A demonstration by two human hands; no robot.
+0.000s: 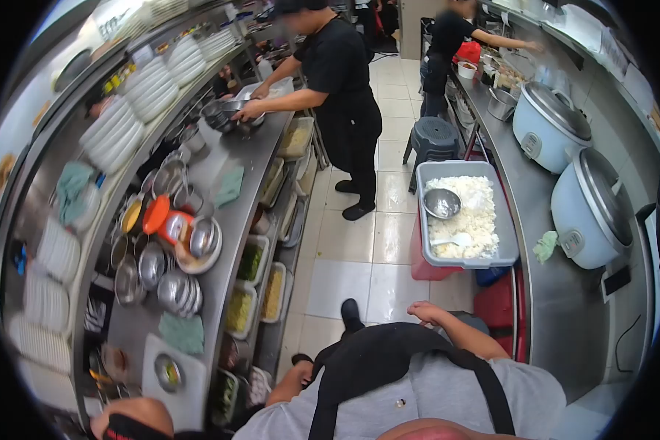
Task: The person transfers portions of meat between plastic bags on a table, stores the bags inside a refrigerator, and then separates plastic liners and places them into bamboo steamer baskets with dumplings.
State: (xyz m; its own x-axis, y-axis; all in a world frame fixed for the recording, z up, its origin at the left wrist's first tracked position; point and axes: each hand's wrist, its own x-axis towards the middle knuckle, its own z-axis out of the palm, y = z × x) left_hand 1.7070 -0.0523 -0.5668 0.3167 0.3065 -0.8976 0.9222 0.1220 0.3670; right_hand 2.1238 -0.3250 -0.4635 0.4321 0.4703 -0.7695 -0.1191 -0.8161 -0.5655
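Observation:
My left hand (295, 378) hangs low beside my black apron (374, 352), close to the shelves under the steel counter. Its fingers are small and partly hidden, so whether they are closed does not show. Out in front of my waist is my right hand (427, 314), fingers curled in with nothing visible in them. Beyond it stands a grey tub (458, 259) full of cooked white rice (473, 213). A metal bowl (442, 203) and a white rice paddle (453, 240) lie on the rice, apart from my hand.
Left, a steel counter (231, 158) holds metal bowls (180, 292) and a green cloth (182, 334). Food trays (253, 259) fill shelves below. Two rice cookers (590, 209) stand right. One co-worker (337, 81) handles bowls; another (447, 37) reaches over the far right counter. A stool (434, 136) stands ahead.

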